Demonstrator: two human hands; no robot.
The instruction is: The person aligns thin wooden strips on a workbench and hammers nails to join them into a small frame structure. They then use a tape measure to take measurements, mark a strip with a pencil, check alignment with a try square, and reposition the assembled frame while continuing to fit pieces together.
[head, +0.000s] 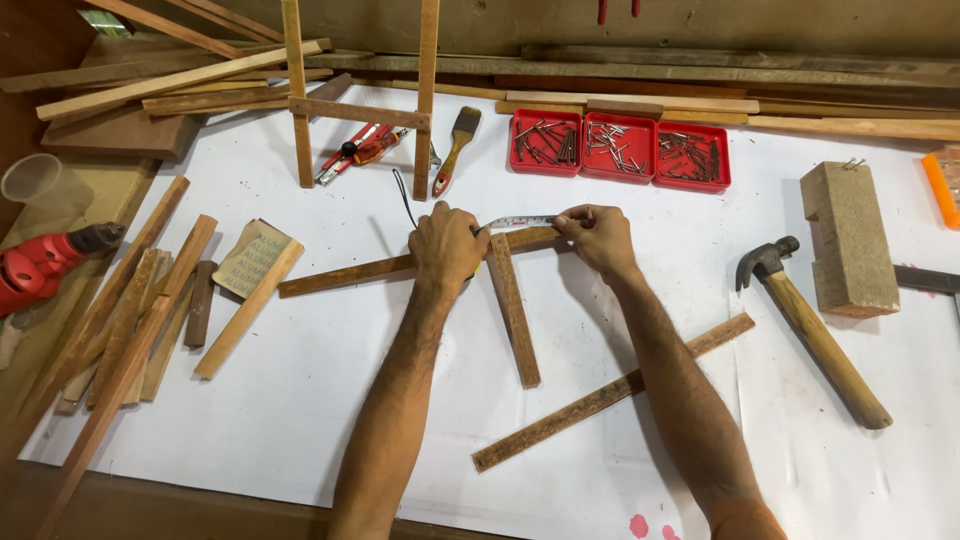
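The fingers [462,228] of the left hand [447,245] are curled shut over the body of a tape measure, which is mostly hidden under the hand, and they press on a long wooden strip [345,274] lying across the white surface [320,380]. The metal tape [522,222] runs from this hand toward the right, just above the strip. The right hand [598,237] pinches the end of the tape between thumb and fingers, closed on it, at the right end of the strip. A shorter strip [514,310] lies below the long one, between both hands, touching it. At the far left lie a bundle of wooden slats [130,320] and a red drill [45,262]. Above the hands stand three red trays of nails [620,150]. At the right lie a hammer [815,330] and a wooden block [850,240]
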